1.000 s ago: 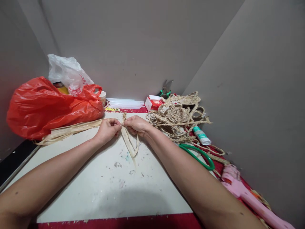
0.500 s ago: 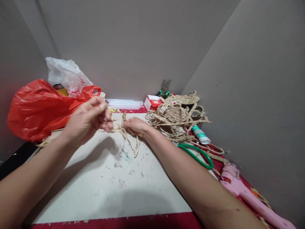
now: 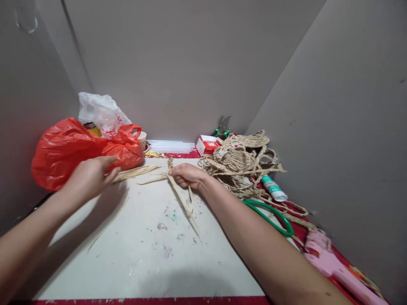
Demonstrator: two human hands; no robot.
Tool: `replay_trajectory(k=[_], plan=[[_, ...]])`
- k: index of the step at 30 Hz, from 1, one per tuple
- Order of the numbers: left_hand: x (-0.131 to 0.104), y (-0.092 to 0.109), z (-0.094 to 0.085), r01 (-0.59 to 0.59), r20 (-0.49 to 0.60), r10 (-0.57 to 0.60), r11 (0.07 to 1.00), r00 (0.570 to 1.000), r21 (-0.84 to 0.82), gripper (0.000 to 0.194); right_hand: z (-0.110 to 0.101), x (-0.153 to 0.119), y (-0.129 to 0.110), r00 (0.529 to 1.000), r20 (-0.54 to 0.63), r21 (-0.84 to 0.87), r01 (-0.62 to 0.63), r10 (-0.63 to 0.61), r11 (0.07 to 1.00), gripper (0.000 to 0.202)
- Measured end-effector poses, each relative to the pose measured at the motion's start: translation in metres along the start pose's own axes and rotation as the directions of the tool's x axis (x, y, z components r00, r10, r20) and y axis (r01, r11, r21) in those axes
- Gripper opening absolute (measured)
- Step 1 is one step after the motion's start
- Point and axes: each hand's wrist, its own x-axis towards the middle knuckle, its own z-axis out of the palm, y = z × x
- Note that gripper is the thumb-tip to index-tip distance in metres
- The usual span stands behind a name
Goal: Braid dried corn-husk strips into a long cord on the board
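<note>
My right hand [image 3: 187, 174] pinches a short braid [image 3: 170, 163] of dried, straw-coloured husk strips above the white board. Loose strips [image 3: 182, 199] hang from the pinch towards me, and one points left. My left hand [image 3: 92, 176] is at the left, its thumb and fingers apart, beside a bundle of pale husk strips [image 3: 138, 171] on the board. Part of that bundle is hidden behind the left hand. A thin fibre [image 3: 108, 222] lies on the board below the left hand.
A red plastic bag [image 3: 60, 148] and a white bag [image 3: 101, 111] stand back left, near a paper cup [image 3: 142, 139]. Clear sticks [image 3: 171, 146] and a small red box [image 3: 206, 146] lie behind. Coiled braided rope [image 3: 237, 156], green-handled scissors [image 3: 270, 216] and a pink glue gun [image 3: 333, 262] line the right.
My left hand has moved away from the braid, left and down to the husk bundle, and its fingers have opened. The right hand still pinches the braid. The view has shifted slightly.
</note>
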Motion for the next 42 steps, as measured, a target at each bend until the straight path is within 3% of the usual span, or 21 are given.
replay_trajectory(k=[1,3,6,8,10,12,16,18,29,38,42], plan=[[0.003,0.001,0.02,-0.027,0.091,0.027,1.0,0.995,-0.001,0.021,-0.001,-0.001,0.0,1.0,0.023,0.018,-0.005,0.005,1.0,0.037],[0.009,0.007,0.061,0.002,0.276,0.054,0.98,0.96,-0.197,0.028,-0.004,-0.002,-0.002,0.999,0.045,0.036,-0.02,0.019,0.999,0.037],[0.019,0.016,0.114,0.197,0.439,0.019,0.875,0.898,-0.442,0.028,-0.006,-0.004,-0.004,0.999,0.037,0.036,-0.034,0.032,0.999,0.033],[0.024,0.018,0.137,0.387,0.598,-0.007,0.769,0.801,-0.509,0.016,-0.007,-0.005,-0.005,0.999,0.033,0.032,-0.037,0.036,0.999,0.031],[0.026,0.016,0.147,0.514,0.682,-0.009,0.665,0.732,-0.542,0.01,-0.009,-0.005,-0.005,0.999,0.032,0.025,-0.045,0.044,0.999,0.031],[0.026,0.013,0.148,0.559,0.704,-0.022,0.625,0.71,-0.545,0.01,-0.009,-0.005,-0.005,0.999,0.024,0.015,-0.047,0.047,0.999,0.032],[0.024,0.01,0.144,0.533,0.691,-0.088,0.707,0.717,-0.464,0.004,-0.007,-0.006,-0.004,0.999,-0.006,-0.018,-0.047,0.047,0.999,0.031],[0.023,0.01,0.145,0.533,0.691,-0.112,0.727,0.714,-0.433,0.014,-0.006,-0.005,-0.003,0.999,-0.012,-0.04,-0.042,0.042,0.998,0.028],[0.025,0.004,0.139,0.605,0.804,-0.022,0.671,0.595,-0.429,0.021,-0.005,-0.007,-0.001,1.0,0.003,-0.127,0.002,-0.001,0.992,0.019],[0.027,0.002,0.141,0.576,0.808,-0.013,0.708,0.59,-0.409,0.018,-0.013,-0.013,-0.005,0.986,0.165,-0.115,0.006,0.014,0.993,0.019],[0.025,0.002,0.142,0.532,0.787,0.002,0.736,0.617,-0.419,0.019,-0.016,-0.013,-0.004,0.985,0.173,-0.127,0.01,0.012,0.992,0.023]])
